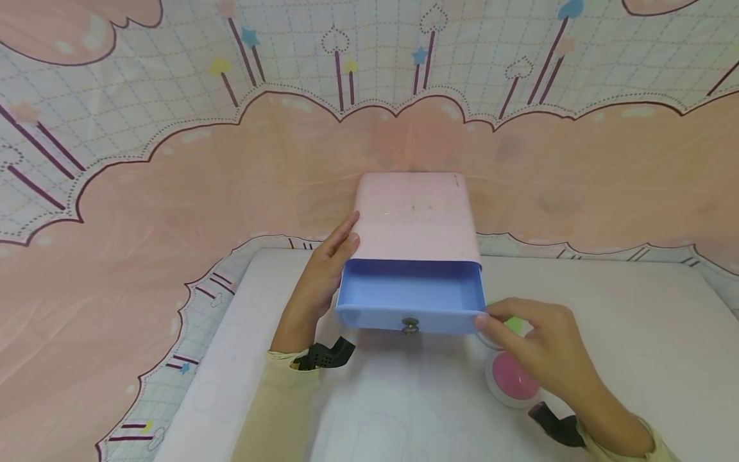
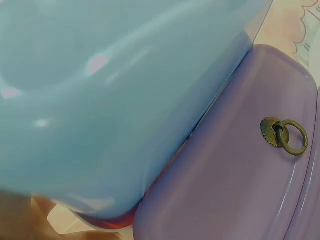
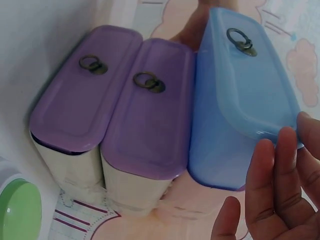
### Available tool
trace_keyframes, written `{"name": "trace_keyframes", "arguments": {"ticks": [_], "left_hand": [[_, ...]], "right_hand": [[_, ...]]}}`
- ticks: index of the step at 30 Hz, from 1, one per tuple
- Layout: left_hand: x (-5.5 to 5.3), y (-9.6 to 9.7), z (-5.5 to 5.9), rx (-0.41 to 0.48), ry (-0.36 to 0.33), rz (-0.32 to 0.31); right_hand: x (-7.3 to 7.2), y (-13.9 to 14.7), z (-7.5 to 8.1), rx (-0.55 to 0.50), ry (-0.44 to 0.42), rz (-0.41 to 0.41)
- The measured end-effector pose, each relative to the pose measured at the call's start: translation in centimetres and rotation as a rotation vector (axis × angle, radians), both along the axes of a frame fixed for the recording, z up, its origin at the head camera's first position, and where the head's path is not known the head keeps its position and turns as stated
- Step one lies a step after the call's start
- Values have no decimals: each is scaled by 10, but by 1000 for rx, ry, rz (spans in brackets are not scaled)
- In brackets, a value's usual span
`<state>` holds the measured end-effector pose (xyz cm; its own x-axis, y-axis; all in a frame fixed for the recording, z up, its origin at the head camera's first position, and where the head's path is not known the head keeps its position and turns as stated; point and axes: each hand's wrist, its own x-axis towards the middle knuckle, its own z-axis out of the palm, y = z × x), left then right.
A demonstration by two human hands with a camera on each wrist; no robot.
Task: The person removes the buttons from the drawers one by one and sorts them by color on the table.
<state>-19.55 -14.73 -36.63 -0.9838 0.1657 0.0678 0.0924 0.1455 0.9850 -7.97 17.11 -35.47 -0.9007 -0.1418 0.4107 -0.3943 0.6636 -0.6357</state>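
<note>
A small pink drawer cabinet (image 1: 416, 218) stands on the white table, its blue top drawer (image 1: 412, 289) pulled out. Inside, the drawer appears bare. My left hand (image 1: 317, 279) lies along the cabinet's left side with its fingers extended. At the drawer's right front corner, my right hand (image 1: 539, 343) pinches the rim between thumb and fingertips. The right wrist view shows those fingers (image 3: 287, 175) at the edge of the blue front. A brass ring pull (image 1: 410, 326) hangs on that front. Two purple drawers (image 3: 150, 110) beneath it are pushed in.
Under and beside my right hand are a round tub with a pink top (image 1: 514, 375) and one with a green top (image 3: 20, 210). The white tabletop (image 1: 635, 321) extends to both sides. A printed cloth (image 1: 288, 167) hangs behind the table.
</note>
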Motion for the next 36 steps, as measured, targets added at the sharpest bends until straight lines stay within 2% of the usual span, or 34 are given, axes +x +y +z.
{"name": "trace_keyframes", "arguments": {"ticks": [6,15,36], "left_hand": [[1,0,2,20,0,-9],[1,-1,2,16,-4,-11],[1,0,1,26,-7,-9]], "right_hand": [[-7,-1,3,33,-48,-35],[-18,-1,1,17,-4,-28],[-37,-1,-3,10,1,-57]]}}
